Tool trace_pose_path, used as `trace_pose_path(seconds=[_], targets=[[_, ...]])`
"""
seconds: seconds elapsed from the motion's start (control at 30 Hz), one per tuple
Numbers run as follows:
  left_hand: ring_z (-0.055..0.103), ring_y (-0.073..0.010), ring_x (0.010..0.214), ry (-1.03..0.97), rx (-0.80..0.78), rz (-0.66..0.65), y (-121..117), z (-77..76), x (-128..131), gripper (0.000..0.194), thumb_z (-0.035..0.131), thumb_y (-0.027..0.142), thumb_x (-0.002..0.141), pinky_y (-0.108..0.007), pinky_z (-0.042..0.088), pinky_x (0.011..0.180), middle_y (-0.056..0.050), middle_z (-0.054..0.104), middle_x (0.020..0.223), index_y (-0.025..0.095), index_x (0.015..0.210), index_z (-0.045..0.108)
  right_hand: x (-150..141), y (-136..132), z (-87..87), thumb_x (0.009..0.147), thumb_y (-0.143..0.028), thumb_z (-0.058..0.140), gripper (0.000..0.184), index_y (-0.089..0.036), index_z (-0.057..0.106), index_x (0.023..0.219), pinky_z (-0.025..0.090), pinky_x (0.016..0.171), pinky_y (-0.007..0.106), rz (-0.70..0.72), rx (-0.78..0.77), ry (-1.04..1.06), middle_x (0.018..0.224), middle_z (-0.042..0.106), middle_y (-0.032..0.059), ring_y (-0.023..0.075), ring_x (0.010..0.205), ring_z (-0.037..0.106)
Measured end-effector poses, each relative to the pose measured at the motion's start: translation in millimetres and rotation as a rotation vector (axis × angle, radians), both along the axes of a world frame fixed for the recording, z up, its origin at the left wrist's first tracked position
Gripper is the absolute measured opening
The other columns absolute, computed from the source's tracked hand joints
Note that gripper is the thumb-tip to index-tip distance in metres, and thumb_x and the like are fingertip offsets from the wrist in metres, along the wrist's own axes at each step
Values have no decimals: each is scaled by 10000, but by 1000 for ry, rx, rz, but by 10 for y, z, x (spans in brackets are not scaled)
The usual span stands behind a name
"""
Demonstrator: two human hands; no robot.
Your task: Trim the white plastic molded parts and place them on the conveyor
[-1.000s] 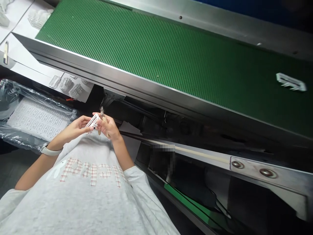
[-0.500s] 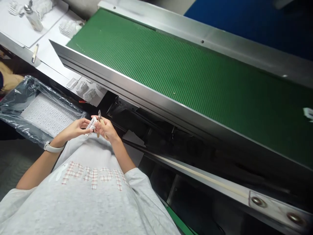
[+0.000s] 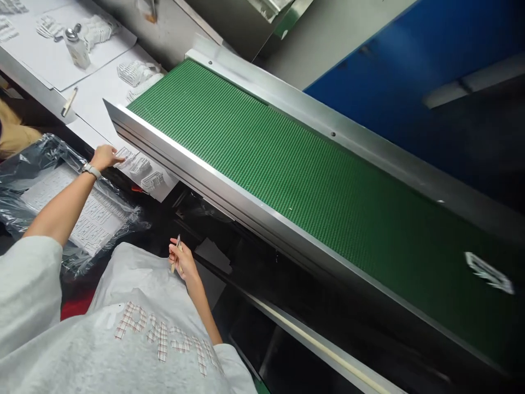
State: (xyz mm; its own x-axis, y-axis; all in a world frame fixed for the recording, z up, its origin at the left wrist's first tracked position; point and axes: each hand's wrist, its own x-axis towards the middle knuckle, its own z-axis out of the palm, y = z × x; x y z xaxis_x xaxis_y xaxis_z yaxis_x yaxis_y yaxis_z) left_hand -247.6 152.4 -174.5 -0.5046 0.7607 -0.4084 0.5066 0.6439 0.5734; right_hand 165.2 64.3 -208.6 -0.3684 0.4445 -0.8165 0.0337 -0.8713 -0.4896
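My left hand (image 3: 105, 157) reaches out to the near edge of the white table, thumb and fingers stretched out and apart. Its fingertips are at a small stack of white slotted plastic parts (image 3: 125, 155); whether they touch it I cannot tell. Two similar stacks, a middle one (image 3: 140, 165) and a right one (image 3: 152, 181), lie beside it. Above my lap, my right hand (image 3: 185, 262) is closed around a small pair of nippers (image 3: 179, 244) with beige handles, metal tip pointing up.
A green conveyor belt (image 3: 246, 148) with metal side rails runs across the view, carrying a blurred white part (image 3: 489, 272). A plastic-lined bin (image 3: 141, 218) of white parts stands at left. On the table are a glass bottle (image 3: 76, 50), a beige pen-like tool (image 3: 69, 102) and more white parts (image 3: 137, 71).
My left hand has left the white part held between both hands and moved up-left to the stacks. My right hand keeps the nippers. The view has shifted, and a white part shows farther along the belt.
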Motion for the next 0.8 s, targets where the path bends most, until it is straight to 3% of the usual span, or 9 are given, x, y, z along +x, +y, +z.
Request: trace_pose_path(seconds=[0.1, 0.2, 0.43, 0.6, 0.8], targets=[[651, -233, 1111, 112, -72, -5, 217, -191, -16, 425, 604, 520, 990, -462, 483, 1068, -95, 690, 1143, 109, 1074, 678, 220, -104, -47, 909, -250, 729, 205, -153, 626, 1056, 389, 447, 159, -43, -25, -66, 665, 545, -89, 39, 487, 464], [631, -272, 1189, 184, -212, -51, 299, -325, -71, 366, 655, 435, 980, -513, 508, 1061, -107, 664, 1244, 128, 1180, 664, 333, -173, -75, 933, -249, 714, 175, -150, 633, 1052, 407, 452, 156, -81, -45, -86, 679, 550, -87, 36, 489, 469], [635, -270, 1192, 299, -395, -136, 328, -423, -257, 378, 661, 421, 981, -499, 532, 1044, -110, 659, 1269, 129, 1220, 654, 302, -192, -130, 939, -220, 704, 165, -145, 639, 1071, 399, 442, 154, -100, -73, -50, 667, 553, -89, 38, 484, 480], [643, -260, 1164, 324, -407, -149, 356, -518, -244, 381, 646, 441, 987, -485, 535, 1027, -107, 663, 1245, 131, 1207, 655, 243, -173, -111, 829, -221, 795, 304, -147, 660, 1091, 389, 455, 159, -99, -67, -43, 642, 555, -91, 40, 492, 474], [641, -259, 1159, 277, -365, -123, 363, -570, -140, 371, 654, 412, 986, -480, 549, 1010, -108, 649, 1261, 139, 1236, 642, 269, -137, -83, 529, -348, 941, 561, -159, 704, 1002, 351, 458, 176, -113, -62, -82, 598, 553, -87, 48, 491, 464]])
